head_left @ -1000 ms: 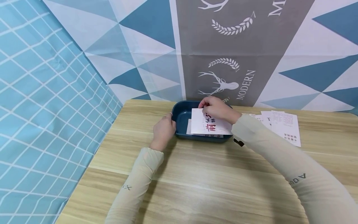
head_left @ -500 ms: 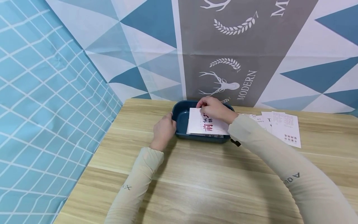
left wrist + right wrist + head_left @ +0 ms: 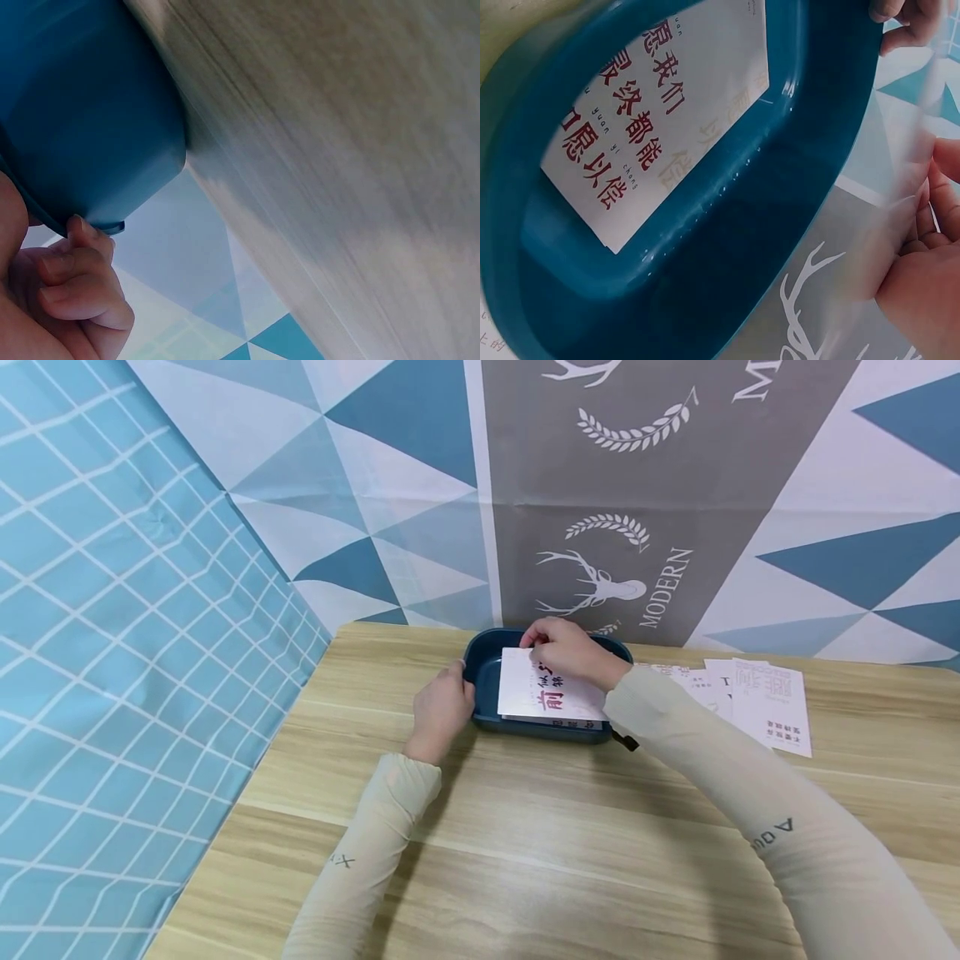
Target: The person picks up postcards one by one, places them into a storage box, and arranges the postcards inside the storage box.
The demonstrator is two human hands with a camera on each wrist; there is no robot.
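A white card with red characters [image 3: 542, 688] is above the blue plastic tray [image 3: 487, 678], some print hidden by the right hand [image 3: 572, 651], whose fingers clamp its far edge. Another card [image 3: 641, 120], partly covered, lies inside. The left hand [image 3: 441, 703] curls its fingers round the tray's rim. A sleeve [image 3: 738, 793] cuts off loose cards [image 3: 772, 702] on the desk [image 3: 517, 843].

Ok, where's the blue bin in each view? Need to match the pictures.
Head: blue bin just right of centre, at the table's far edge, partly covered by the held card.
Left wrist: upper left, outside only, cut off by the frame.
Right wrist: fills left and middle, seen into, printed paper inside.
Shared landmark: triangle-print wall; behind the bin in head, bottom in left wrist, right side in right wrist.
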